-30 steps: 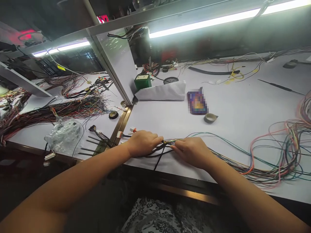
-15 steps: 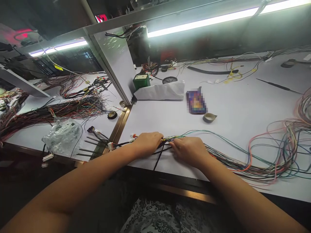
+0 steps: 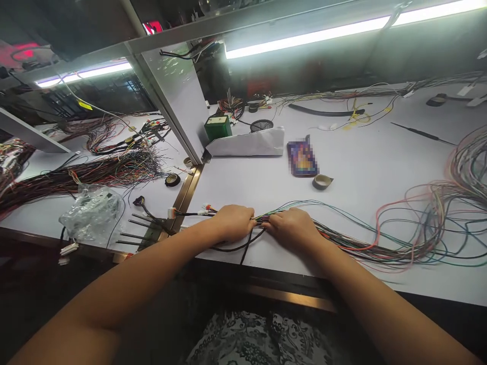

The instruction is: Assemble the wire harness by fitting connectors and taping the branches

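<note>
A: Take the tape roll [image 3: 321, 181] as the landmark. Starting from the left, what lies where?

B: Far left of it and nearer the person, white connectors [image 3: 206, 209] sit at the end of the wire bundle [image 3: 342, 238]. Just right of them the left hand [image 3: 233, 222] lies knuckles up, its grip closed around the bundle.

A: And the right hand [image 3: 292, 226]?

B: Below the tape roll and slightly left, almost touching the left hand. Its grip is also closed on the bundle, fingers curled over and pinching the strands where they leave the left fist.

A: Which way does the bundle run?

B: Its long axis lies left to right along the near edge of the surface [image 3: 380, 162]. From the right hand it passes below the tape roll, then fans out into loose coloured loops well to the roll's right. A black strand [image 3: 246, 247] hangs off between the hands toward the edge.

A: Arm pose?

B: Both forearms reach forward and converge, wrists low on the surface.
</note>
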The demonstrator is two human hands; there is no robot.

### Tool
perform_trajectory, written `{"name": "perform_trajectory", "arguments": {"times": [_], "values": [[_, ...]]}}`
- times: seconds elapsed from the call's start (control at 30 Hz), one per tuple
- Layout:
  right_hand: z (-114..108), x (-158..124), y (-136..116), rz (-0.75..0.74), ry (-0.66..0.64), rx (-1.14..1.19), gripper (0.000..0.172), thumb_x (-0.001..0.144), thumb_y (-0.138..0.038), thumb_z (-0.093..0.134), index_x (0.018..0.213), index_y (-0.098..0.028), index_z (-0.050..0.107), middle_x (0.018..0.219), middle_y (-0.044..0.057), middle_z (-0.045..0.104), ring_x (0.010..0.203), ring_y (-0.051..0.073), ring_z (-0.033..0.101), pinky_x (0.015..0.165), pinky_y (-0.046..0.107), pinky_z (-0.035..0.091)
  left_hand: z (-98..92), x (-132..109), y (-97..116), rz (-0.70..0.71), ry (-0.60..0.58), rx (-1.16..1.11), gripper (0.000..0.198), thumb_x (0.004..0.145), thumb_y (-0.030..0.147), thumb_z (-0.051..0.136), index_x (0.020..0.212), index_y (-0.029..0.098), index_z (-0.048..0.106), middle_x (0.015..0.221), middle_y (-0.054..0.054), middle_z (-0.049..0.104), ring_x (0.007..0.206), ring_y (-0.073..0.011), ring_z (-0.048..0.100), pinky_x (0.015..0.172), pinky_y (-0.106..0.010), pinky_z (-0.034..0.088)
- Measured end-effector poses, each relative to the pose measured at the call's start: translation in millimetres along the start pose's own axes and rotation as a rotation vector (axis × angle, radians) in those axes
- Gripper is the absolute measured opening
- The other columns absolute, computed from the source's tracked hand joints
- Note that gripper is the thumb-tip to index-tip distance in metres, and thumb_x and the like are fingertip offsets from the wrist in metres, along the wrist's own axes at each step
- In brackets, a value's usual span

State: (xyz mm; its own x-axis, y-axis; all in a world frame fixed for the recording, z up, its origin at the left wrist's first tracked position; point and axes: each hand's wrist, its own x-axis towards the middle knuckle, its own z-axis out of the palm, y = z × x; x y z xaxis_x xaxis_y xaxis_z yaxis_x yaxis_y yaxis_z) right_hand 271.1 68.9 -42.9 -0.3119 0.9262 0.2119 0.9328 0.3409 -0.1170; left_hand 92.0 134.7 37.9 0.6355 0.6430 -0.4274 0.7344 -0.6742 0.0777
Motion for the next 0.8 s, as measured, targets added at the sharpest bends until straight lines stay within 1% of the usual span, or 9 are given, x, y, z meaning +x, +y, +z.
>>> {"name": "perform_trajectory", "arguments": {"times": [0.1,0.2,0.3,0.4,0.53,0.6,0.67,0.73,0.8], "values": [[-1,-4,1,-0.002,0.022,0.013,0.044,0.093,-0.050,0.037,0.070,-0.020,0.059,0.063,0.001,0.065,0.055,0.015,0.052,0.057,0.030,0.019,2.6,2,1,0.014,-0.030,-0.020,0.037,0.089,0.042,0.033,0.095,0.017,0.060,0.089,-0.010,0.067,0.077,-0.0245,0.061,0.061,-0.033,0.040],[-5,-9,5,-0.010,0.092,0.053,0.042,0.089,-0.058,0.042,0.088,-0.020,0.061,0.074,0.002,0.066,0.067,0.017,0.056,0.060,0.030,0.027,4.9,1,-1,0.039,-0.052,-0.077,0.045,0.089,0.052,0.031,0.095,0.019,0.060,0.091,-0.009,0.067,0.078,-0.0240,0.061,0.061,-0.032,0.040],[-11,-11,5,-0.105,0.176,0.049,0.047,0.086,-0.056,0.050,0.115,-0.020,0.055,0.098,0.005,0.065,0.088,0.021,0.056,0.076,0.032,0.035,6.6,0,-3,0.064,-0.044,-0.061,0.049,0.090,0.055,0.029,0.087,0.019,0.062,0.086,-0.008,0.068,0.076,-0.0236,0.061,0.059,-0.031,0.038],[-14,-7,2,-0.215,0.186,0.046,0.049,0.089,-0.048,0.051,0.127,-0.018,0.047,0.117,0.009,0.060,0.106,0.023,0.052,0.092,0.037,0.032,9.9,-1,-2,0.145,0.005,-0.018,0.047,0.092,0.050,0.029,0.086,0.019,0.064,0.085,-0.007,0.069,0.077,-0.0235,0.062,0.059,-0.030,0.037],[-16,3,-2,-0.381,0.041,0.100,0.051,0.087,-0.051,0.052,0.124,-0.015,0.048,0.104,0.008,0.065,0.099,0.021,0.055,0.093,0.039,0.032,13.2,-4,-2,0.230,0.055,-0.045,0.042,0.093,0.047,0.030,0.093,0.023,0.065,0.089,-0.003,0.069,0.080,-0.0211,0.061,0.060,-0.028,0.035],[-18,7,-2,-0.386,-0.018,0.071,0.050,0.084,-0.055,0.054,0.114,-0.015,0.054,0.094,0.006,0.066,0.089,0.021,0.057,0.085,0.038,0.034,13.5,-7,-2,0.223,0.044,-0.051,0.044,0.094,0.048,0.029,0.087,0.022,0.065,0.084,-0.002,0.069,0.077,-0.0198,0.061,0.059,-0.028,0.035],[-22,9,-3,-0.364,-0.080,0.023,0.032,0.089,-0.047,0.051,0.095,-0.016,0.059,0.082,0.004,0.065,0.076,0.019,0.057,0.073,0.034,0.034,13.6,-10,-1,0.234,0.026,-0.013,0.044,0.094,0.047,0.030,0.082,0.020,0.063,0.080,-0.003,0.068,0.074,-0.0194,0.061,0.057,-0.028,0.034],[-25,11,-2,-0.382,-0.135,0.010,0.027,0.094,-0.037,0.045,0.080,-0.018,0.058,0.072,0.001,0.063,0.065,0.015,0.055,0.061,0.030,0.028,14.1,-14,-1,0.277,0.022,0.073,0.041,0.093,0.046,0.032,0.084,0.019,0.062,0.081,-0.004,0.068,0.072,-0.0200,0.062,0.056,-0.028,0.035],[-27,11,-2,-0.436,-0.159,0.024,0.029,0.095,-0.034,0.041,0.077,-0.018,0.056,0.069,0.001,0.062,0.062,0.013,0.053,0.056,0.029,0.022,14.1,-17,-1,0.327,0.029,0.172,0.042,0.093,0.049,0.034,0.087,0.018,0.062,0.082,-0.006,0.067,0.070,-0.0212,0.062,0.056,-0.029,0.035]]}}
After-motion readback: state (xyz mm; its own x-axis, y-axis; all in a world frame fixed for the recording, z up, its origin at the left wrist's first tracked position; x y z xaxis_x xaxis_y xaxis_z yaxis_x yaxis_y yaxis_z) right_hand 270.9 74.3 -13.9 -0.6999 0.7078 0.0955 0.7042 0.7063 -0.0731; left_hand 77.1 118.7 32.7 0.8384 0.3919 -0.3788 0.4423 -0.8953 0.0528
